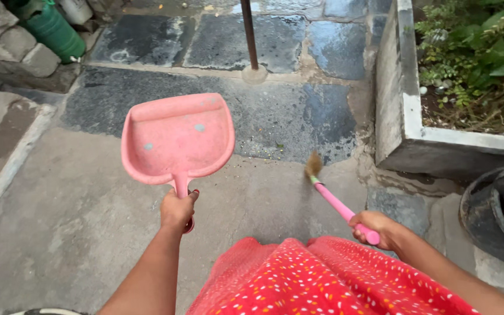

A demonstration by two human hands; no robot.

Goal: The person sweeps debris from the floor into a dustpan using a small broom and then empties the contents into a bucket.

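Pink plastic filled the middle of our view: a dustpan, held up off the ground with its open mouth turned away from us and its scoop facing upward. Our left hand was wrapped in a fist around the dustpan's short handle, thumb across the top, so the pan hung just above the concrete floor.

To the right of the dustpan, our right hand was curled tight around the pink handle of a small broom. That handle slanted up and away toward the dustpan's right edge, and its brown bristle tip sat near the ground, well apart from the pan itself. Whether the bristles actually touched the floor we could not tell, since they were somewhat blurred.

Beyond the dustpan lay dark stone slabs, with a thin metal pole standing in a small round base. Far to the dustpan's right rose a concrete planter wall with green plants behind it, and below that a dark round tub. Up to the dustpan's left stood a green container beside rough stone blocks. Our red dotted skirt filled the bottom edge, below both hands.
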